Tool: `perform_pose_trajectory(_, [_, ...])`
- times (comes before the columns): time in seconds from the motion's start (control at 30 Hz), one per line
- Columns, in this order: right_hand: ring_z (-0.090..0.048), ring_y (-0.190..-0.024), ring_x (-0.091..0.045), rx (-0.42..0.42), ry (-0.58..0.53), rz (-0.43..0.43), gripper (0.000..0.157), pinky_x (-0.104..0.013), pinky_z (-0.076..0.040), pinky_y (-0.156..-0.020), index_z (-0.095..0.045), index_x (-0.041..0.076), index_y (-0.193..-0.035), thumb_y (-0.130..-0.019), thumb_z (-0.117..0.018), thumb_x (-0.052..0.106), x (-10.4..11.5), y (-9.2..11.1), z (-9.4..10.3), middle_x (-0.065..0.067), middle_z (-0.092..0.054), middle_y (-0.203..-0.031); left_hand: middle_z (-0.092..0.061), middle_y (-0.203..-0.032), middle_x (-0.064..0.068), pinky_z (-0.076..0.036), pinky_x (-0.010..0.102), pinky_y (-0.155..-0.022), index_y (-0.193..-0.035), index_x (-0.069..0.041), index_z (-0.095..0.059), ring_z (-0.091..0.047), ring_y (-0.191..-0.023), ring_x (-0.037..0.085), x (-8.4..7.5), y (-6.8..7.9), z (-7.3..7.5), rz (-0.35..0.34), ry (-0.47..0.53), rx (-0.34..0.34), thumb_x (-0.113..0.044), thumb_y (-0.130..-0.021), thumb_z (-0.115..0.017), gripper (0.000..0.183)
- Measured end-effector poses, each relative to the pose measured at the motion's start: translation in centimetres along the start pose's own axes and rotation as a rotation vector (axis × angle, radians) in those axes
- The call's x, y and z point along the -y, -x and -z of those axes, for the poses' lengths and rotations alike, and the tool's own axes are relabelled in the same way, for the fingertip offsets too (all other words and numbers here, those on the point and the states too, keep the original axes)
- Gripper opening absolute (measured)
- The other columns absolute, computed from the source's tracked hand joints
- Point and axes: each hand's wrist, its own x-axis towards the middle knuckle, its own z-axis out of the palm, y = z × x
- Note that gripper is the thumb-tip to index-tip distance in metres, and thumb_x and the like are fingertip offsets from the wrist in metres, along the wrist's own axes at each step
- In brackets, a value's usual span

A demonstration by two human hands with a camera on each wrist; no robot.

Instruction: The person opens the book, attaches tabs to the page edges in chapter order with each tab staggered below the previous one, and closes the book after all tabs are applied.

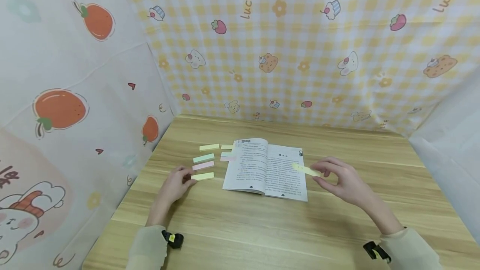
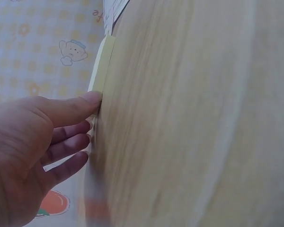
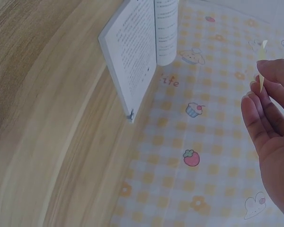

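Observation:
An open book point(image 1: 245, 170) lies on the table, and colored sticky tabs point(image 1: 228, 158) stick out past its left edge. My right hand point(image 1: 343, 180) pinches a single pale yellow sticky note strip point(image 1: 309, 171) by one end, above the right page. In the right wrist view the thin strip point(image 3: 262, 71) stands up between thumb and fingers. Left of the book, my left hand point(image 1: 178, 184) holds the near end of a yellow sticky note pad point(image 1: 204, 176) against the table. The left wrist view has the thumb on that pad point(image 2: 103, 66), the other fingers loosely bent below.
Beyond the held pad lie a pink sticky note pad point(image 1: 203, 165), a green pad point(image 1: 203, 158) and another yellow pad point(image 1: 208, 147). The wooden table point(image 1: 247, 228) meets a checkered cloth wall point(image 1: 285, 86) at the back. A printed white cloth point(image 1: 112, 103) hangs at left.

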Motion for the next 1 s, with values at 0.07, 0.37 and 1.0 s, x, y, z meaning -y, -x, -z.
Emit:
perform_pose_trajectory(0.07, [-0.060,-0.077,-0.011,0.000,0.000,0.001,0.040,-0.015,-0.049,-0.069,-0.073,0.005,-0.104,-0.069,-0.083,-0.011,-0.1,0.0,0.0,-0.002,-0.070,-0.102,-0.063,-0.105,0.012,-0.056,0.043,-0.080,-0.104,-0.004,-0.074,-0.061,-0.091,0.025,-0.1,0.1,0.0,-0.004,-0.012,-0.001,-0.009,-0.089,-0.078,0.017])
perform_pose_trajectory(0.37, [-0.060,-0.076,-0.010,-0.008,0.015,0.011,0.040,-0.013,-0.048,-0.069,-0.073,0.003,-0.103,-0.068,-0.082,-0.011,-0.7,0.0,0.3,-0.004,-0.070,-0.102,-0.062,-0.104,0.012,-0.055,0.045,-0.080,-0.109,-0.002,-0.073,-0.060,-0.091,0.026,-0.6,0.1,0.3,0.010,-0.048,0.019,-0.011,-0.089,-0.078,0.022])
perform_pose_trajectory(1.0, [-0.058,-0.070,-0.014,-0.023,0.020,0.008,0.039,-0.015,-0.048,-0.064,-0.073,0.001,-0.101,-0.067,-0.082,-0.015,-2.4,-0.1,0.5,-0.008,-0.068,-0.097,-0.065,-0.108,0.013,-0.055,0.048,-0.083,-0.117,-0.001,-0.070,-0.064,-0.098,0.031,-5.8,-1.7,-0.1,-0.188,-0.065,-0.164,-0.021,-0.091,-0.077,0.033])
